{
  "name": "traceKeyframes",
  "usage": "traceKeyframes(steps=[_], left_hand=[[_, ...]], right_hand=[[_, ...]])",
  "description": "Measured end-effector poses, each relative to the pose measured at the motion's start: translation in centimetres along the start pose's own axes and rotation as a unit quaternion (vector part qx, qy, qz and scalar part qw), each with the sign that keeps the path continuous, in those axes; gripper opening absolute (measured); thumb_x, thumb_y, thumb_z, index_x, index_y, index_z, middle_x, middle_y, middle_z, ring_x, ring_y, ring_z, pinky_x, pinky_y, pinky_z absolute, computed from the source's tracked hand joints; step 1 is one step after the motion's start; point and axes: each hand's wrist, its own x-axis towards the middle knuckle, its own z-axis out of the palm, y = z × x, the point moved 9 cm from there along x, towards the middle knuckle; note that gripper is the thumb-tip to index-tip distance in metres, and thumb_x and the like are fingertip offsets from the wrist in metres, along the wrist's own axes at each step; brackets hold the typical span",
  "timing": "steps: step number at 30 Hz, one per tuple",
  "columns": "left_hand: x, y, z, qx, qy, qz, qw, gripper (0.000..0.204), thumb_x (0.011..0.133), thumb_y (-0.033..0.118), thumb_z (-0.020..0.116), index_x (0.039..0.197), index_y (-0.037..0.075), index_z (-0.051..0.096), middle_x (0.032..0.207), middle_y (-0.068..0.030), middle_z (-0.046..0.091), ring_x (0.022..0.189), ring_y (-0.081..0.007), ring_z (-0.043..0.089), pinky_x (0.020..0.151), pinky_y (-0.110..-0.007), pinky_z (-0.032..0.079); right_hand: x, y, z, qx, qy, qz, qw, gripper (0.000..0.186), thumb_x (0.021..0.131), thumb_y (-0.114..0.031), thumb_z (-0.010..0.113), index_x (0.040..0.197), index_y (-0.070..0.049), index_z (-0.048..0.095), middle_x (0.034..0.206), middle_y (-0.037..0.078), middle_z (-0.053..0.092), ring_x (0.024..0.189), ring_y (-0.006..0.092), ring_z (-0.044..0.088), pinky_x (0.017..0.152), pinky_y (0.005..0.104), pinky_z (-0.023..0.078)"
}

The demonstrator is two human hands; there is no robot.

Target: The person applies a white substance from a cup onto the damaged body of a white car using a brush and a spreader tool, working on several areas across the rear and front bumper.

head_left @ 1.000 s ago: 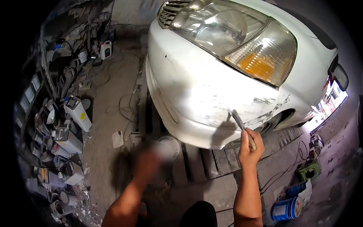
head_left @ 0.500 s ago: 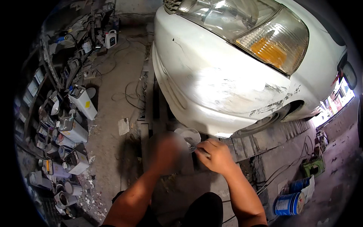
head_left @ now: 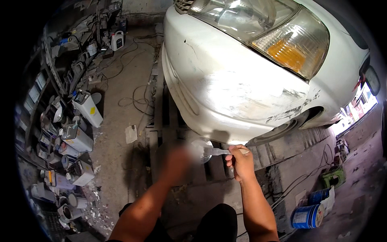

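Note:
My right hand (head_left: 241, 163) is closed round the pale handle of a flat grey tool (head_left: 217, 151), held sideways at a round pale container (head_left: 203, 143) below the bumper, its blade end over the container. My left hand (head_left: 175, 161) is at the container's left; a blur hides its fingers, so what it grips is unclear. Above both hands is the front corner of a white car (head_left: 209, 101), with dark scuff streaks (head_left: 288, 113) on its bumper below the headlight (head_left: 290, 52).
Cans and jugs (head_left: 84, 109) crowd the left side along a cluttered rack (head_left: 52, 56). Cables (head_left: 137, 101) lie on the floor (head_left: 121, 161). Dark slats (head_left: 201, 169) run under the car. At the right are blue pails (head_left: 306, 215), a green object (head_left: 332, 177) and more cables.
My right hand and tool have come down from the scuffed bumper to the container, and the tool has turned sideways. The car now appears a little farther right in the view.

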Motion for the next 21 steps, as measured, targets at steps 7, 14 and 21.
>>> traceKeyframes(steps=[7,14,21], left_hand=[[-0.3,-0.2,0.6,-0.098,0.009,-0.108,0.989,0.016,0.087,0.016,0.06,0.081,0.001,0.058,0.077,-0.0048,0.059,0.069,-0.0103,0.057,0.064,-0.025,0.051],[-0.5,-0.8,1.2,-0.121,-0.01,-0.166,0.979,0.016,0.087,0.016,0.059,0.083,0.001,0.056,0.078,-0.0064,0.058,0.068,-0.0122,0.058,0.064,-0.027,0.053],[-0.5,-0.3,1.4,-0.204,-0.012,-0.204,0.957,0.016,0.087,0.017,0.059,0.082,0.002,0.055,0.079,-0.0081,0.06,0.07,-0.0144,0.059,0.066,-0.028,0.054]], right_hand=[[0.0,1.0,-2.3,0.049,0.019,0.021,0.998,0.015,0.083,-0.018,0.063,0.083,-0.006,0.054,0.061,0.006,0.059,0.045,0.0113,0.051,0.041,0.0222,0.037],[-0.2,-0.3,-4.1,0.045,0.038,0.003,0.998,0.016,0.082,-0.018,0.064,0.083,-0.006,0.054,0.061,0.007,0.059,0.044,0.011,0.051,0.042,0.022,0.038],[-0.9,-4.9,-6.4,0.081,0.07,-0.066,0.992,0.011,0.086,-0.016,0.058,0.086,-0.007,0.053,0.06,0.005,0.057,0.043,0.0125,0.048,0.041,0.0237,0.038]])
